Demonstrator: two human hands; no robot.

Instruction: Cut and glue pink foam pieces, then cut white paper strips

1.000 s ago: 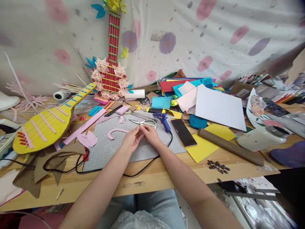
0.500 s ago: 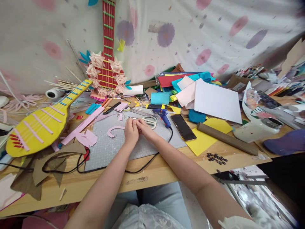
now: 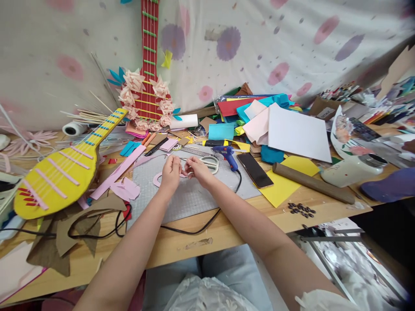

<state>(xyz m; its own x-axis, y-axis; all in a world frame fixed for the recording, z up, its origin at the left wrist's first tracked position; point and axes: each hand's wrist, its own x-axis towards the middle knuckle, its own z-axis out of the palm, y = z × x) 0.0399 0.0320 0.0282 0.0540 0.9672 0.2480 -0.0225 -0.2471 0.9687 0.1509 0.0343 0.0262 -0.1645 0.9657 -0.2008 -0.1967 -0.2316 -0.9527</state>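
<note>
**A:** In the head view, what are the person's hands doing?

**B:** The left hand point(image 3: 170, 170) and the right hand point(image 3: 196, 169) meet over the grey cutting mat point(image 3: 194, 196), knuckles up and fingertips nearly touching. Both have the fingers curled into a tight pinch. Whatever sits between them is too small to make out.

**A:** And the pink piece?

**B:** The pink foam arc point(image 3: 158, 178) lies flat on the mat, right at the left hand, which hides part of it. It can't be told whether the fingers actually touch it.

**A:** What is close by?

**B:** White-handled scissors point(image 3: 209, 163) lie just beyond the right hand, with a blue glue gun point(image 3: 228, 155) beside them. Its black cable point(image 3: 194, 229) loops back across the wooden table point(image 3: 227, 235). A dark phone point(image 3: 254, 169) rests on the mat's right edge, next to a yellow sheet point(image 3: 280, 190) and a brown cardboard tube point(image 3: 313, 183).

**A:** And on the left?

**B:** A yellow paper guitar point(image 3: 58, 177) lies tilted there, well apart from the hands. A red guitar point(image 3: 147, 65) stands against the flowered cloth behind
</note>
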